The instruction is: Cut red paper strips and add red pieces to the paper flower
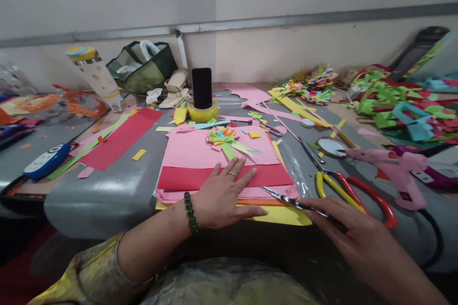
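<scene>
My left hand (223, 195) lies flat with spread fingers on a folded red paper strip (270, 175), which rests across pink sheets (186, 147). Orange and yellow paper (286, 215) shows beneath the stack at the front edge. In my right hand (352, 228) is a slim dark cutting tool (286, 198), its handle mostly hidden by the fingers and its metal tip at the red strip's lower edge. A multicoloured paper flower (222, 137) sits on the pink sheets, just beyond my left fingertips.
Red-and-yellow-handled scissors (343, 186) and a pink glue gun (404, 171) lie at the right. A phone (202, 88) stands in a yellow tape roll (202, 111) at the back. Left are a red sheet (123, 138), a blue device (46, 161) and a tumbler (98, 78).
</scene>
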`<state>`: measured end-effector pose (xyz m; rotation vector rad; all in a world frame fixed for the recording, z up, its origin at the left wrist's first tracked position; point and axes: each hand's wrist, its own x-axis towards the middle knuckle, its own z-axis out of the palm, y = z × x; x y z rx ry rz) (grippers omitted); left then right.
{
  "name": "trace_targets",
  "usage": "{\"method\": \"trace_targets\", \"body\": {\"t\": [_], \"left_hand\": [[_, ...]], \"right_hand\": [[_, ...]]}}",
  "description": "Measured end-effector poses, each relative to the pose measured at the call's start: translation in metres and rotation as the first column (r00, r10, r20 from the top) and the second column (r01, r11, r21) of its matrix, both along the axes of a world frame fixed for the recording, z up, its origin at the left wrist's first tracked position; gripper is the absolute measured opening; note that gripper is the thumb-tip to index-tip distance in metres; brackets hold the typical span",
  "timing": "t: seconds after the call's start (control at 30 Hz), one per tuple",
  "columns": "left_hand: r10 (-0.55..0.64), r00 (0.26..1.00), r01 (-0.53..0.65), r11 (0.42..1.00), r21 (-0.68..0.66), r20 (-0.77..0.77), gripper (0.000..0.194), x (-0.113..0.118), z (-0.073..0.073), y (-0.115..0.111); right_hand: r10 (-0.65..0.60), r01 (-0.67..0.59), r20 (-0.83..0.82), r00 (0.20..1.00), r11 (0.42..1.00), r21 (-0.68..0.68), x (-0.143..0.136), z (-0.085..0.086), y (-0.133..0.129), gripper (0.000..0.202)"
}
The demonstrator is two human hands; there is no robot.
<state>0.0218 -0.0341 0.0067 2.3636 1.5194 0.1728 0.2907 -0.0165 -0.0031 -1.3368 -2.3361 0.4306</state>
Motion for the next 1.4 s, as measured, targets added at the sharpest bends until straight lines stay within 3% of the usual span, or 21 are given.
{"method": "trace_targets", "body": {"t": [0.33, 0.73, 0.93, 1.13, 1.4], "left_hand": [[0.007, 0.996, -0.008, 1.0, -0.008, -0.084, 0.082, -0.038, -0.001, -0.019], [-0.008, 0.998, 0.011, 0.999, 0.033, -0.069, 0.082, -0.039, -0.008, -0.019], [0.009, 1.0, -0.009, 1.0, -0.005, -0.019, 0.087, -0.031, -0.004, -0.015], [0.017, 1.0, -0.017, 1.0, 0.007, 0.018, 0.092, -0.022, 0.001, -0.006], [0.078, 0.995, -0.079, 0.997, -0.004, -0.056, 0.084, -0.068, 0.006, -0.026]], "right_hand": [[0.002, -0.002, -0.002, 1.0, 1.0, -0.018, -0.002, 0.002, -0.003, 0.026], [0.095, -0.095, 0.006, 0.995, 0.994, -0.056, -0.026, 0.009, -0.013, 0.023], [0.104, -0.104, -0.002, 0.995, 0.993, 0.05, -0.038, 0.009, -0.013, 0.024], [0.064, -0.069, 0.042, 0.997, 0.991, 0.117, -0.039, -0.003, -0.009, 0.03], [0.043, -0.05, 0.055, 0.998, 0.991, 0.128, -0.044, -0.005, -0.006, 0.031]]}}
